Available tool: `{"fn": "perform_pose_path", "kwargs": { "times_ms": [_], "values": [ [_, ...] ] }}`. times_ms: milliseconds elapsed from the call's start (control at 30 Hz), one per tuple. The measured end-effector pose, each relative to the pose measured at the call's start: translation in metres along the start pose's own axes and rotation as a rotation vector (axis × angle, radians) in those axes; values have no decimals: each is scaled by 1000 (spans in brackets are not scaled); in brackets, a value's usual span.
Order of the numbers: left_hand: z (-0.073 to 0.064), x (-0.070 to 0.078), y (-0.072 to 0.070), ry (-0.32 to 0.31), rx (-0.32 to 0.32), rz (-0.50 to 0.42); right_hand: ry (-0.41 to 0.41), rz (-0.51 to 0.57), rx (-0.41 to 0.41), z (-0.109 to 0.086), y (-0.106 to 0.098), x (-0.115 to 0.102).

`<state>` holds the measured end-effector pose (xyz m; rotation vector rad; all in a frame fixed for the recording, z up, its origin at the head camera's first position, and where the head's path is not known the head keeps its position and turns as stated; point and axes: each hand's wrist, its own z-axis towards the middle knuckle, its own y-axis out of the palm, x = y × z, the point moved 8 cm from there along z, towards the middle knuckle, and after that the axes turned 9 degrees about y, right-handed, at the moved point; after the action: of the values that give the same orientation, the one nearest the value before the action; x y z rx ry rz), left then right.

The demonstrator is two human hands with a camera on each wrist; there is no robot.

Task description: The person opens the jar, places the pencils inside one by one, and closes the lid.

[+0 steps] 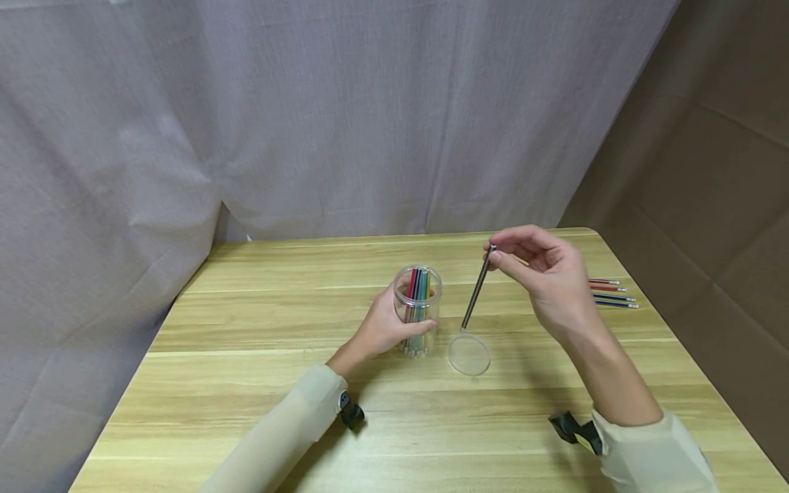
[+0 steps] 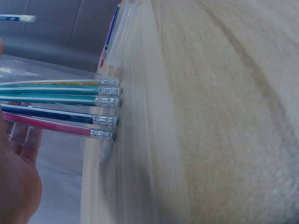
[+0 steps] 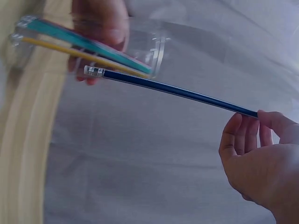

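Note:
My left hand (image 1: pixel 383 323) grips a clear plastic jar (image 1: pixel 434 311) round its side, its open mouth facing up. Several pencils (image 2: pixel 51 99) in red, dark blue, green and yellow stand inside, their metal eraser ends at the jar's bottom. Between thumb and fingertips my right hand (image 1: pixel 548 274) pinches a dark blue pencil (image 3: pixel 173 90) by its upper end. That pencil slants down, eraser end lowest, in the air to the right of the jar. Below it on the table lies a clear round lid (image 1: pixel 468 355).
More pencils (image 1: pixel 613 298), red and dark blue, lie on the wooden table (image 1: pixel 246 411) at the right, partly hidden behind my right hand. A grey curtain (image 1: pixel 333 123) hangs behind the table's back edge, and a brown cloth wall (image 1: pixel 709 205) stands on the right.

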<state>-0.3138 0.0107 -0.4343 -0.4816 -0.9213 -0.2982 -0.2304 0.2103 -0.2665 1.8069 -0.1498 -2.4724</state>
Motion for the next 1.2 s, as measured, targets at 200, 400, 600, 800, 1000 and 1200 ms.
{"fn": "perform_pose_path", "kwargs": {
  "times_ms": [200, 400, 600, 800, 1000, 1200],
  "values": [
    [0, 1, 0, 15, 7, 4, -84, 119, -14, 4, 15, -23],
    [1, 1, 1, 17, 7, -10, -155, 198, -36, 8, 26, -42],
    [2, 0, 1, 9, 10, -5, -228, 166, -14, 12, 32, -55],
    [2, -1, 3, 12, 13, 4, -272, 172, -8, 18, 39, -57],
    [2, 0, 3, 10, 16, 26, -295, 234, -17, 21, 40, -62],
    [3, 1, 2, 9, 22, 52, -296, 203, -7, 25, 43, -61]
  ]
}}
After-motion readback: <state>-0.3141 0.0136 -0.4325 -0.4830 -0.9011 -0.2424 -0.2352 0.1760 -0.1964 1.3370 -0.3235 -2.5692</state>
